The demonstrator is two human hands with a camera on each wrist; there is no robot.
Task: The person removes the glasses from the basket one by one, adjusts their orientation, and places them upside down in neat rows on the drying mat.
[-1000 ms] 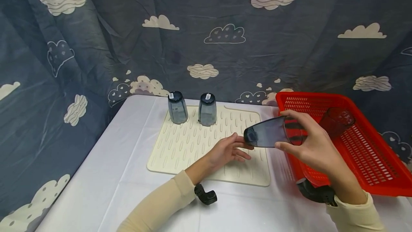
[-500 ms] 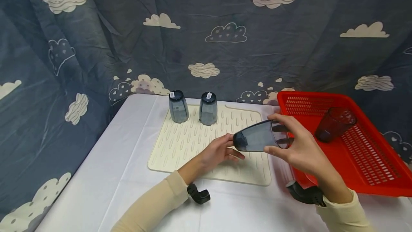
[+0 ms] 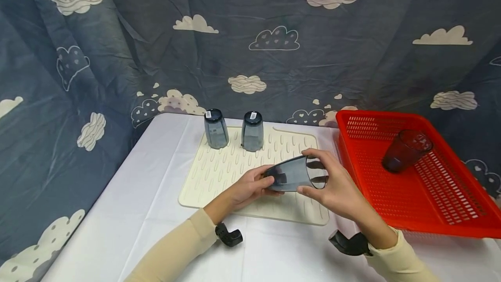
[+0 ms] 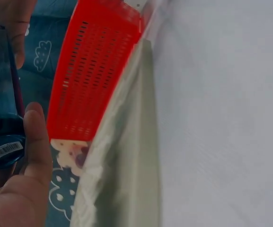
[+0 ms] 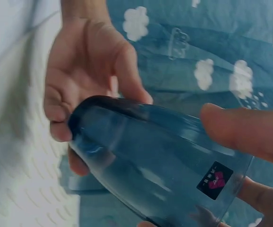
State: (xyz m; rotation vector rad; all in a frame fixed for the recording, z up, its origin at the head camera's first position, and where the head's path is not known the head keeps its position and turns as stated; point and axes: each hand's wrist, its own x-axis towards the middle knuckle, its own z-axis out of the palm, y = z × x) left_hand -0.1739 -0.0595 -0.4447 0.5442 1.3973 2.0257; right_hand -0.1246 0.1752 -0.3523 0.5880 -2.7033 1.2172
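A blue tinted drinking glass [image 3: 288,176] lies tilted on its side in the air, over the right part of a cream drying mat [image 3: 219,186]. My right hand [image 3: 338,186] grips it round the rim end, thumb on the near side. At the base, my left hand [image 3: 250,188] holds it with the thumb on top and fingers beneath. The left wrist view shows a barcode sticker [image 4: 5,150] on the base; in the right wrist view a dark label [image 5: 215,180] with a pink mark sits near the rim. Two similar glasses, a left one [image 3: 216,129] and a right one [image 3: 252,132], stand upside down at the mat's back.
At the right stands a red perforated plastic basket [image 3: 354,160] with a dark-looking glass [image 3: 407,151] leaning inside. A white cloth [image 3: 156,212] covers the table, and a dark cloud-patterned curtain [image 3: 219,64] hangs behind it.
My right hand has carried the glass left and slightly down, away from the basket. My left hand has drawn back left, and its thumb has closed over the base of the glass.
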